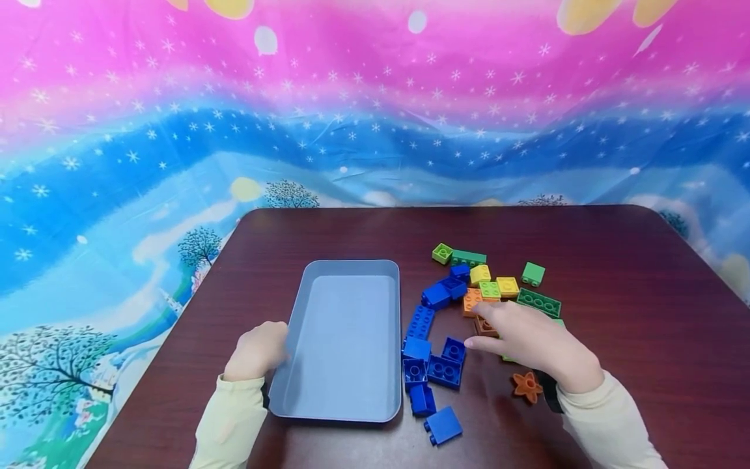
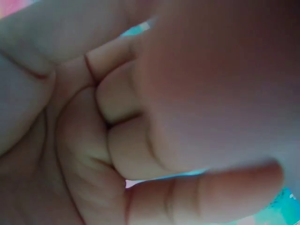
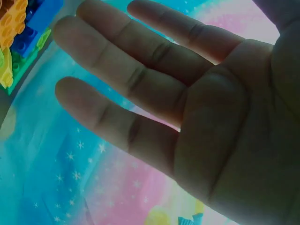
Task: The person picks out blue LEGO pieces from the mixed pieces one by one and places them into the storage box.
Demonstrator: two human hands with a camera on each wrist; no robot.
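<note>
My left hand [image 1: 258, 352] is at the left wall of the grey tray [image 1: 394, 326], its fingers loosely curled. In the left wrist view the bent fingers [image 2: 131, 140] show nothing in the palm. The right hand [image 1: 530, 339] hovers over the toy building bricks with its fingers stretched out and spread; the right wrist view shows a bare palm [image 3: 215, 136]. Below its fingertips are an orange brick [image 1: 471, 301] and a brown brick [image 1: 485, 326], partly hidden by the hand. Blue bricks [image 1: 443, 370] lie left of the thumb. An orange flower piece [image 1: 527, 387] lies near the right wrist.
More blue bricks [image 1: 420, 322] line the tray's right side, down to one blue brick [image 1: 443, 425] near the front. Green bricks [image 1: 538, 302] and yellow bricks [image 1: 507, 286] lie farther back on the dark table [image 1: 633, 293]. A printed cloth [image 1: 375, 143] hangs behind.
</note>
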